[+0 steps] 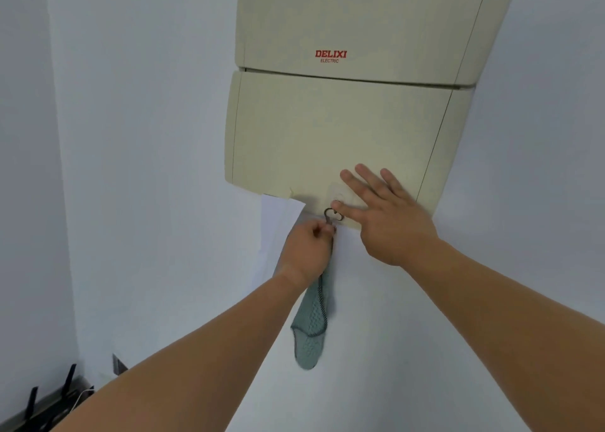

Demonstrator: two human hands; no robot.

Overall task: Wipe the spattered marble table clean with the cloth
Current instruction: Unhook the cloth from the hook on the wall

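Both forearms reach up the wall. Left grip (307, 245) pinches the cloth's (311, 327) loop at the hook (330, 215), cloth dangling below. Right hand (383, 215) lies flat, fingers straight, steadying the box (327, 130) carrying that hook.

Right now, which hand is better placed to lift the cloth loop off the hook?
The left hand: it already pinches the cloth at its loop, just under the hook. The right hand lies flat on the electrical box, steadying the hook.
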